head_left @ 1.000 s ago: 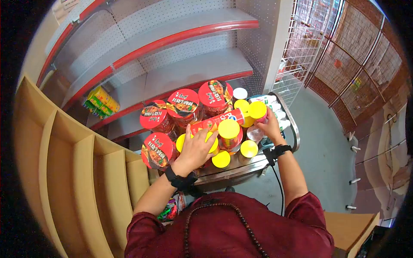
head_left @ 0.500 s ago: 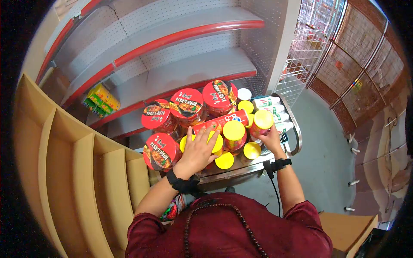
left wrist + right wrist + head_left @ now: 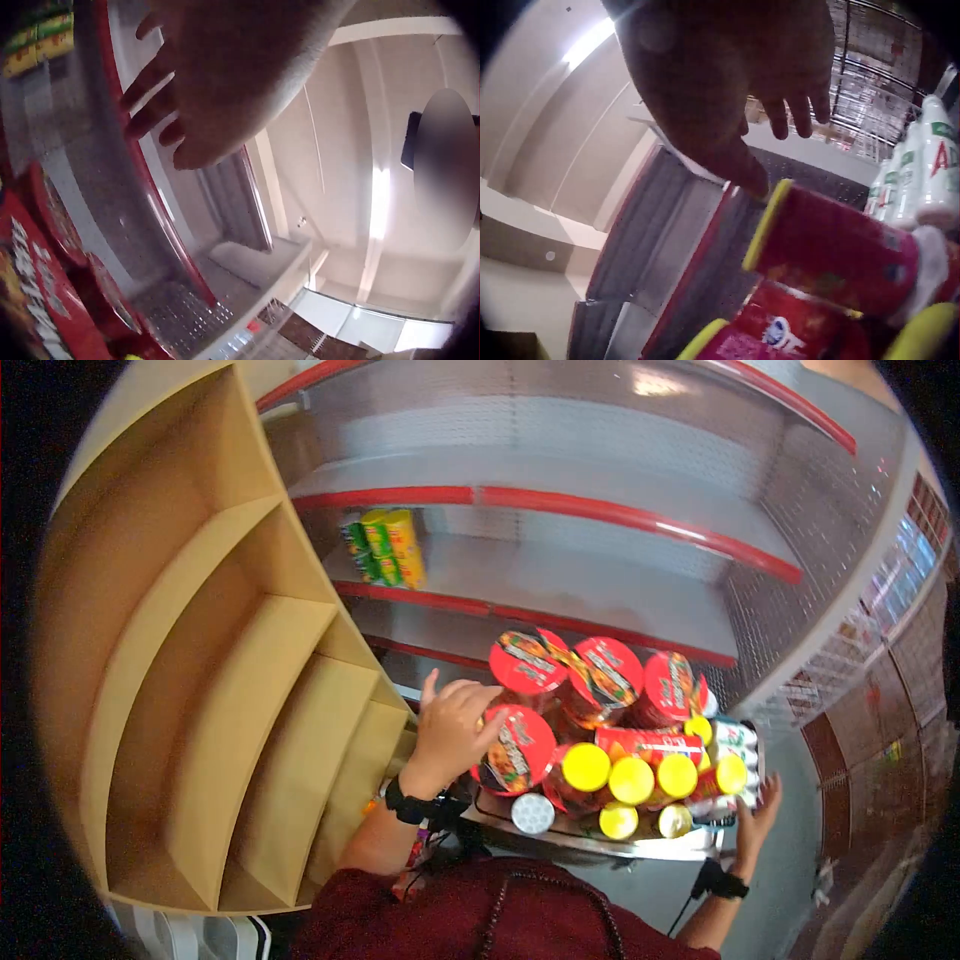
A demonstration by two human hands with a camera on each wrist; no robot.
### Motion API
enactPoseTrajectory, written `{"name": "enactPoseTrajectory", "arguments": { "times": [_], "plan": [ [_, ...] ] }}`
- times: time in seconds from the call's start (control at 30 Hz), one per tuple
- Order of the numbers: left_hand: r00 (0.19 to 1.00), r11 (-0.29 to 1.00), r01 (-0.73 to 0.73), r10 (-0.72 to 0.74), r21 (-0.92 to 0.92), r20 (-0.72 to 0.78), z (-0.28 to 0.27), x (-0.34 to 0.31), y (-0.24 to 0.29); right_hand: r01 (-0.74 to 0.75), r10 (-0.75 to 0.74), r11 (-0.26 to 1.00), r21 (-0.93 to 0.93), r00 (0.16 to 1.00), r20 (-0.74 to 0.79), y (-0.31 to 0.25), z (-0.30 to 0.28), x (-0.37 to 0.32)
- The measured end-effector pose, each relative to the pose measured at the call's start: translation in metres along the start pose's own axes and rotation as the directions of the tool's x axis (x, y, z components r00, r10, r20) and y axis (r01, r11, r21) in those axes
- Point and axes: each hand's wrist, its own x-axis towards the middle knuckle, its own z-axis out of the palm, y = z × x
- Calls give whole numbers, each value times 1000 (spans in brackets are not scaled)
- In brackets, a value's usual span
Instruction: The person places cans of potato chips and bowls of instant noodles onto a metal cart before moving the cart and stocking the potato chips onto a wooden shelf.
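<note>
My left hand (image 3: 452,732) is raised at the left end of the cart, fingers relaxed, their tips overlapping the rim of a red instant noodle tub (image 3: 520,750) in the head view. The left wrist view shows the hand (image 3: 232,82) with loosely spread fingers and nothing held. At the cart's right end, my right hand (image 3: 758,822) has its fingers extended beside a yellow-lidded can (image 3: 731,774). In the right wrist view the thumb tip is right by the yellow lid of this pink-red can (image 3: 832,251), and the palm is bare.
More noodle tubs (image 3: 605,675) and several yellow-lidded cans (image 3: 586,767) crowd the metal cart (image 3: 600,846), with a red canister (image 3: 625,740) lying across. White bottles (image 3: 937,165) stand at its right. Behind is a grey shelf (image 3: 590,575) holding yellow-green packs (image 3: 390,548); a wooden shelf (image 3: 250,660) stands left.
The head view has swung left. My left hand has come off the yellow lids and moved left to the noodle tub. My right hand has let go of the yellow-lidded can.
</note>
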Motion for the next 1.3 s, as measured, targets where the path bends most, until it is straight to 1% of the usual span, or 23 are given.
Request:
{"name": "enactPoseTrajectory", "arguments": {
  "times": [0.03, 0.1, 0.13, 0.2, 0.23, 0.33, 0.4, 0.47, 0.53, 0.6, 0.67, 0.73, 0.8, 0.83, 0.9, 0.93, 1.0, 1.03, 1.1, 1.13, 1.2, 1.23, 1.3],
  "plan": [
    [997, 998, 48, -46, 28, -67, -4, -3, -18, 22, -23, 1000, 14, 1000, 15, 1, -1, 10],
    [986, 988, 142, -136, 56, -95, -11, -10, -53, -13, 20, 996, 88, 997, -81, -11, 6, 31],
    [972, 973, 220, -213, 72, -98, -14, -14, -69, 32, -30, 997, 76, 999, -32, -25, 14, 44],
    [960, 958, 257, -239, 124, -144, -18, -20, -101, 72, -75, 997, 36, 994, 85, -78, 45, 65],
    [952, 948, 289, -270, 133, -144, -19, -21, -116, 222, -219, 975, 3, 958, 184, -99, 64, 76],
    [937, 928, 339, -318, 154, -148, -17, -22, -164, 399, -344, 917, -9, 802, 489, -191, 144, 95],
    [915, 917, 384, -362, 106, -177, -8, -19, -201, 602, -360, 791, -112, 605, 711, -249, 206, 102],
    [916, 919, 385, -369, 86, -157, -1, -9, -238, 714, -458, 700, 31, 415, 786, -278, 278, 105],
    [909, 923, 384, -375, 17, -182, 9, 9, -270, 736, -353, 677, 11, 311, 882, -300, 353, 107],
    [908, 914, 405, -400, 24, -126, 27, 30, -311, 724, -354, 687, 62, 260, 898, -311, 428, 107],
    [904, 914, 401, -406, -67, -132, 40, 59, -348, 769, -365, 637, 50, 244, 898, -313, 505, 108],
    [880, 894, 432, -447, -123, -162, 55, 90, -383, 719, -332, 695, 16, 301, 894, -316, 575, 108],
    [852, 870, 461, -489, -176, -185, 68, 119, -411, 691, -411, 722, 34, 389, 824, -301, 644, 109],
    [817, 831, 501, -546, -241, -185, 75, 133, -424, 690, -408, 723, 28, 394, 823, -304, 667, 107],
    [777, 798, 527, -592, -293, -216, 86, 156, -448, 464, -237, 884, -55, 547, 803, -315, 706, 103],
    [778, 797, 527, -592, -295, -212, 93, 164, -459, 462, -233, 885, -59, 549, 803, -317, 720, 101],
    [694, 731, 604, -678, -317, -241, 104, 177, -476, 341, -201, 940, -24, 609, 767, -317, 746, 98],
    [695, 730, 605, -679, -319, -237, 110, 181, -483, 339, -197, 940, -29, 611, 767, -315, 757, 97],
    [681, 713, 635, -698, -297, -221, 115, 187, -488, 152, -149, 986, 66, 635, 758, -311, 772, 94],
    [682, 712, 636, -699, -297, -215, 117, 188, -489, 149, -143, 987, 61, 636, 758, -308, 778, 94],
    [698, 690, 607, -700, -394, -150, 119, 191, -493, -2, -207, 967, 256, 583, 786, -317, 778, 93],
    [698, 689, 610, -701, -392, -145, 122, 191, -496, -6, -202, 968, 253, 583, 787, -322, 777, 91],
    [742, 741, 493, -632, -456, -224, 134, 189, -503, -59, -238, 942, 331, 578, 780, -331, 773, 88]
  ]
}}
